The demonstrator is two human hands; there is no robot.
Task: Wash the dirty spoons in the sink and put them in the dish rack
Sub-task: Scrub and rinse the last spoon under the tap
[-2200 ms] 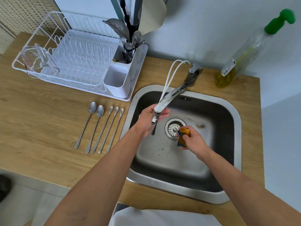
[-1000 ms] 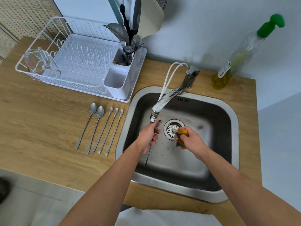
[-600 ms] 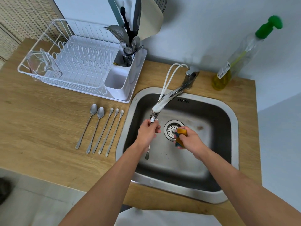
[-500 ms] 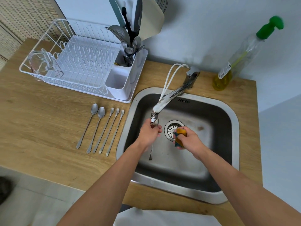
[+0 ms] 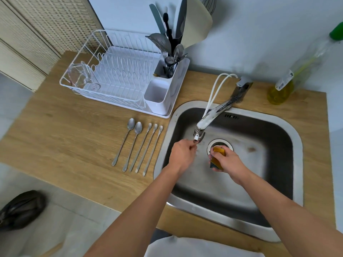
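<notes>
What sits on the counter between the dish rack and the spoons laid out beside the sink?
Nothing: in the head view, only bare wooden counter separates the dish rack from the five spoons.

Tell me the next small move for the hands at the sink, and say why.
Probably carry what the left hand pinches up to the dish rack cutlery holder. It sits right under the faucet tip, likely a rinsed spoon, though the hand hides it. The right hand grips the sponge, and five spoons wait on the counter.
</notes>
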